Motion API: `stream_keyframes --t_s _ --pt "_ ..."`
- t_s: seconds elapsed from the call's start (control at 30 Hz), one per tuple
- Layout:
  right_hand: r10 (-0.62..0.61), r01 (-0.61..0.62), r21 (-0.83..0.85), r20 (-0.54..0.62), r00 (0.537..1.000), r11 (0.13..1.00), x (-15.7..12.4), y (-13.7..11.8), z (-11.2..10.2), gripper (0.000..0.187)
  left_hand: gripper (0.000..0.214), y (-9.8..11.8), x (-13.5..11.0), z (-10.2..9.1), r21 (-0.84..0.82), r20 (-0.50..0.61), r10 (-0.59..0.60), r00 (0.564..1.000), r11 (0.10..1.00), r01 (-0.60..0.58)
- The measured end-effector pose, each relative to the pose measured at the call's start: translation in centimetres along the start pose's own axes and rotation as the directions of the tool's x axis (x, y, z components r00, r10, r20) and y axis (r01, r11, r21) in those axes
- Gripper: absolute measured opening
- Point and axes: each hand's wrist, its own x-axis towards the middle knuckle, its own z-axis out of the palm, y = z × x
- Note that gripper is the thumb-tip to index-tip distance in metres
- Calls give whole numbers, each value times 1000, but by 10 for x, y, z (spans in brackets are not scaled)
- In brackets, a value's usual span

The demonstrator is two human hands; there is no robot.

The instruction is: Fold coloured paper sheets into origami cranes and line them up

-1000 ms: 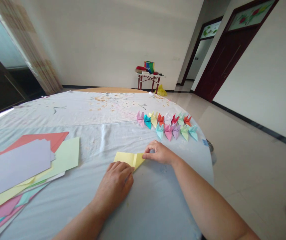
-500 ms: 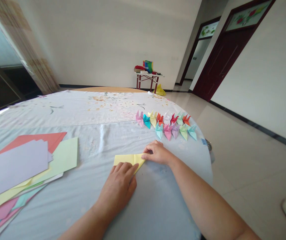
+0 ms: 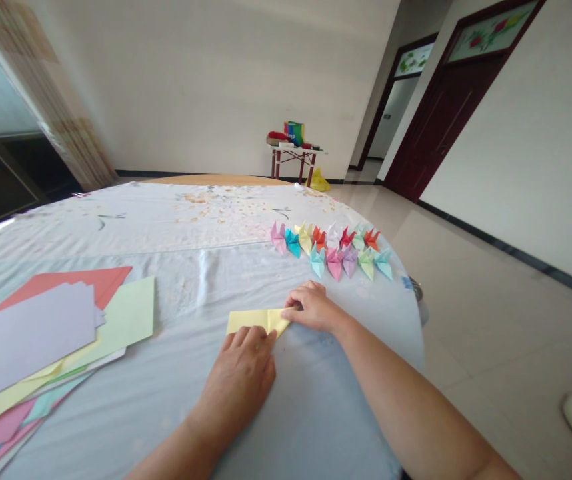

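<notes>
A folded yellow paper [image 3: 253, 320] lies on the light blue tablecloth [image 3: 191, 280] in front of me. My left hand [image 3: 241, 373] lies flat over its near edge, fingers stretched out and pressing down. My right hand [image 3: 313, 308] has its fingers curled and pinches the paper's right tip against the table. Beyond my right hand stand two rows of small folded paper cranes [image 3: 333, 250] in pink, blue, yellow, red, green and purple.
A fanned stack of coloured paper sheets [image 3: 41, 333] lies at the left. The table's rounded edge [image 3: 419, 320] drops to a tiled floor at the right. A small red-legged side table [image 3: 293, 157] with items stands by the far wall, near dark doors [image 3: 446, 113].
My left hand has slid forward and right, flattening over the yellow paper's near edge. My right hand stays pinching the right tip. The view has shifted slightly.
</notes>
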Motion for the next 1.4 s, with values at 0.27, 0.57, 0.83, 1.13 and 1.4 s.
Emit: stream_keyframes --t_s 0.27,0.57,0.83,1.13,1.4 --pt "-3 3 -9 -18 1000 1000 0 -1 2 20 32 2 0 -2 37 21 -5 1000 999 4" --pt "-16 14 -25 -50 999 1000 0 1 5 21 32 3 0 -2 69 11 -4 1000 998 3" --pt "5 -8 -34 -97 995 999 0 2 11 21 31 0 2 2 75 -22 48 999 996 -47" --pt "53 -67 -113 -125 991 991 -4 3 10 34 34 -2 5 0 28 -31 -11 999 1000 12" --pt "134 -156 -196 -125 983 968 -5 3 8 50 41 -1 1 3 83 35 1 999 997 -4"
